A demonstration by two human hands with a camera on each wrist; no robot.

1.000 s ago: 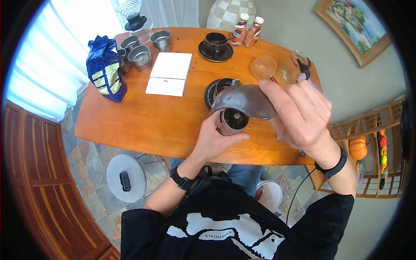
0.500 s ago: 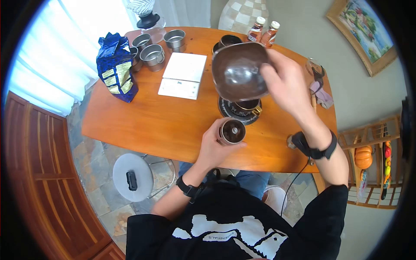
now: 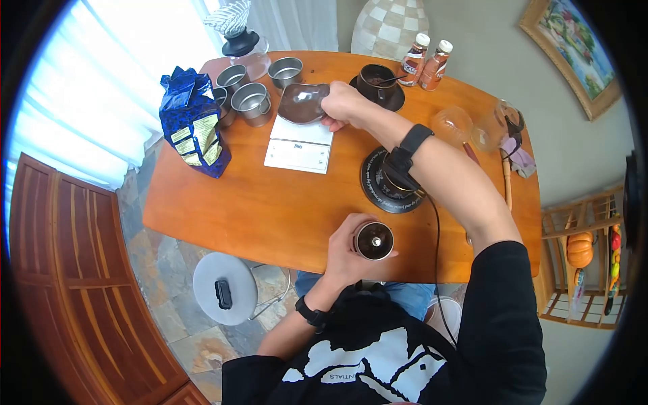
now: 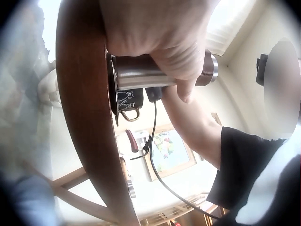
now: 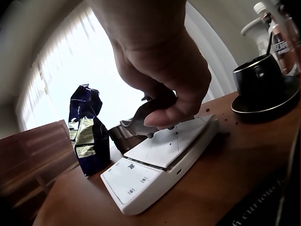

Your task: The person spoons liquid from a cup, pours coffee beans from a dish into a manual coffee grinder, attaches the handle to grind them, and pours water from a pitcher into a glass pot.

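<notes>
From the head camera, the left hand is wrapped around a metal coffee grinder standing upright at the near edge of the wooden tabletop, at about 6 o'clock in the scene. Its open top faces up, dark inside with a small centre shaft. The right hand reaches far across to about 12 o'clock and pinches the rim of a shallow brown dish, which sits over the far end of a white scale. At 10 o'clock from the scale stand metal cups, with a blue coffee bag just to their left. A dark cup on a saucer lies at 1 o'clock, two sauce bottles beyond it. A black mug on a round coaster sits between the grinder and the scale, partly under the right forearm.

The left wrist camera looks up from below the tabletop edge. The left hand has its fingers curled round the steel body of the coffee grinder, which rests on the wood. The black mug shows behind it.

The right wrist camera shows the right hand with fingers and thumb closed on the edge of the brown dish, tilted just above the white scale. The blue coffee bag stands at 9 o'clock, the dark cup on a saucer at 2 o'clock.
</notes>
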